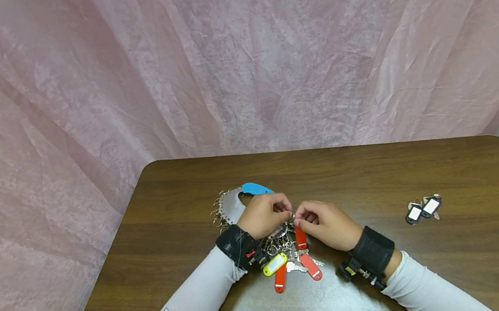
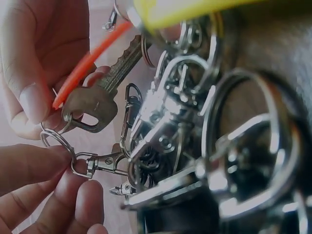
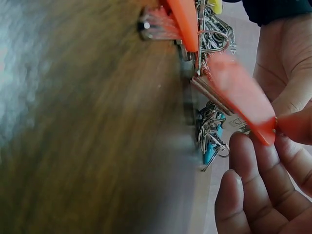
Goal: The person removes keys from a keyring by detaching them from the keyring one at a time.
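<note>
A silver ring-shaped key holder with a blue section lies at mid-table, its rim lined with small swivel clasps. My left hand reaches over it and pinches a metal split ring linked to a swivel clasp. Close beside it, my right hand pinches the ring end of a red key tag. A key hangs with this tag, its head next to the split ring. The fingertips of both hands nearly meet.
Below the hands lie a yellow key tag, another red tag and a further red tag, with keys. Two black key tags with keys lie on the right of the wooden table. A pink curtain hangs behind.
</note>
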Available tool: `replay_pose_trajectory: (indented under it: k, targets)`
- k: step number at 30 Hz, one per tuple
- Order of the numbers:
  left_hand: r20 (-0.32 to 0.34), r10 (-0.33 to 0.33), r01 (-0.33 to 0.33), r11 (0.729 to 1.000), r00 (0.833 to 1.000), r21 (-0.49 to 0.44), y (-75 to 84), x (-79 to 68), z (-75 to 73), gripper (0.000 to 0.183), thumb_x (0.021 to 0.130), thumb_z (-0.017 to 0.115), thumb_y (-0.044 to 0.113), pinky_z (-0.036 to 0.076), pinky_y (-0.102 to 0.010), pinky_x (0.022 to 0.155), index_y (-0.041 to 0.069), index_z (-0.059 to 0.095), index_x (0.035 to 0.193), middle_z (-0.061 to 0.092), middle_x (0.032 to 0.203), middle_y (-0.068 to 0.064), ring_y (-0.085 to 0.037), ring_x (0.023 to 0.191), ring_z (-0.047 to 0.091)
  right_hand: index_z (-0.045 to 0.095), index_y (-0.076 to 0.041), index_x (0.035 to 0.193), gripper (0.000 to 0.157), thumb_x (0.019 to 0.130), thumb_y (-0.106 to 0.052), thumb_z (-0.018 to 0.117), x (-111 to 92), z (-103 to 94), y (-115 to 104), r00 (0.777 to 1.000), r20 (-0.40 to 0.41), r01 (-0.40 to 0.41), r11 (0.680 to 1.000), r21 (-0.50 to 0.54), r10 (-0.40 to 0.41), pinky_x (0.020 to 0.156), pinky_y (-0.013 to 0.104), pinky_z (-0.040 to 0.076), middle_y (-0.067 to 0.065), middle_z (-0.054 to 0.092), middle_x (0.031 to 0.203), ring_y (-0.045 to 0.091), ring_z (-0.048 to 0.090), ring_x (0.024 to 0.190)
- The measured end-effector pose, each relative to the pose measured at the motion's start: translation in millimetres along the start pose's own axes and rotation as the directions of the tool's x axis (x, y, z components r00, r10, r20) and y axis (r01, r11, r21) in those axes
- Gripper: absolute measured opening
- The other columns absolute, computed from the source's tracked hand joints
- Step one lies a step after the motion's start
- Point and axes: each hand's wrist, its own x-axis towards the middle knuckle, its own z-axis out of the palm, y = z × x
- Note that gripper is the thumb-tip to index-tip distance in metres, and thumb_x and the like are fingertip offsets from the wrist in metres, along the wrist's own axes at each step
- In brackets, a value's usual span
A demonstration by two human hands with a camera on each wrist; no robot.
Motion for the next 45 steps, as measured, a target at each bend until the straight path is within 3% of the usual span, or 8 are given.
replay_pose_trajectory:
  k: [7,16,37,45]
  targets:
    - [0.027,0.018,-0.018,1.000,0.999,-0.005,1.1,-0.1,-0.8,0.003,0.092,0.072,0.014,0.051,-0.020,0.067,0.011,0.073,0.093,0.070,0.082,0.001,-0.004,0.073,0.060,0.068,-0.016,0.092,0.004,0.095,-0.013,0.068,-0.6,-0.5,-0.7,1.000,-0.030,-0.006,1.000,-0.007,0.006,0.071,0.022,0.054,-0.005,0.066,0.089,0.004,0.062,0.078]
    - [0.019,0.030,-0.030,1.000,0.999,-0.004,0.4,0.6,0.5,0.005,0.091,0.072,0.011,0.050,-0.020,0.068,0.016,0.072,0.090,0.070,0.081,0.002,-0.004,0.073,0.060,0.068,-0.015,0.092,0.004,0.096,-0.013,0.067,-0.6,-0.3,-1.6,0.999,-0.041,-0.016,1.000,-0.011,0.015,0.071,0.022,0.053,-0.005,0.067,0.089,0.004,0.063,0.078]
    - [0.025,0.036,-0.037,0.999,0.999,0.020,-0.2,0.4,1.4,0.005,0.092,0.072,0.011,0.050,-0.021,0.069,0.016,0.074,0.091,0.070,0.081,0.003,-0.004,0.074,0.060,0.068,-0.013,0.097,0.004,0.098,-0.014,0.064,0.1,-0.6,-1.9,0.997,-0.048,-0.055,0.998,-0.034,0.053,0.072,0.022,0.052,-0.004,0.067,0.089,0.006,0.061,0.078]
    - [0.042,0.077,-0.078,0.996,0.996,0.038,2.6,-0.5,0.8,0.005,0.091,0.072,0.010,0.050,-0.020,0.070,0.015,0.074,0.091,0.071,0.082,0.001,-0.004,0.075,0.060,0.067,-0.013,0.096,0.004,0.098,-0.012,0.064,0.1,-0.7,-0.3,0.996,-0.053,-0.069,0.997,-0.023,0.068,0.071,0.021,0.052,-0.002,0.068,0.089,0.005,0.061,0.078]
